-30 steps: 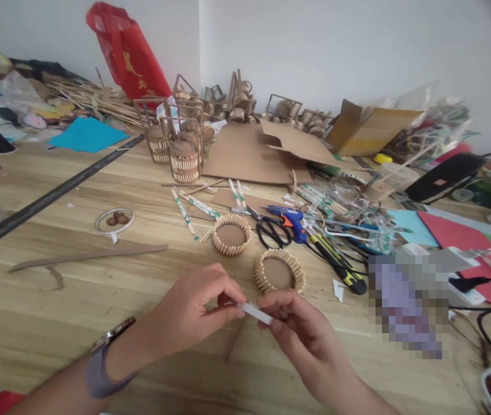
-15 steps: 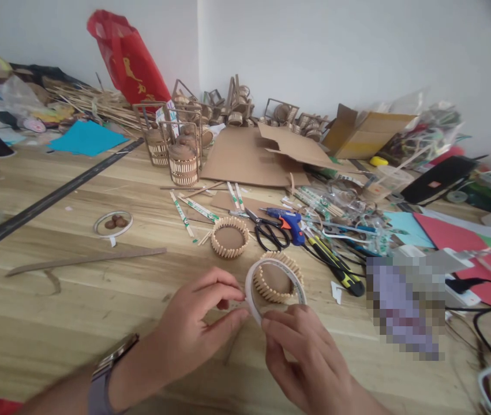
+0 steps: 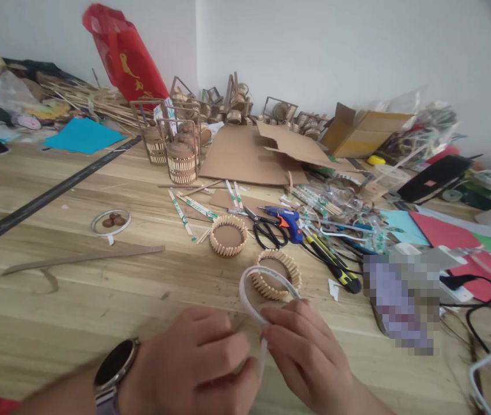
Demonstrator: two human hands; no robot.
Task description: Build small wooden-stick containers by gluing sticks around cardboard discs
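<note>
My right hand pinches a nearly used-up roll of white double-sided tape between thumb and fingers. A strip of tape runs down from the roll towards my left hand. That hand's fingers are curled closed at the strip; the exact grip is partly hidden. Just behind the roll, and partly covered by it, stands a small round tray walled with short wooden sticks. A similar stick-walled tray sits farther back to the left.
Scissors, a blue glue gun and a yellow-black utility knife lie beyond my right hand. At left are another tape ring around brown balls and a cardboard strip. Miniature baskets and cardboard sheets stand behind.
My left hand has moved down and towards me from the roll's left edge, and a strip of tape now hangs off the roll. My right hand keeps its hold.
</note>
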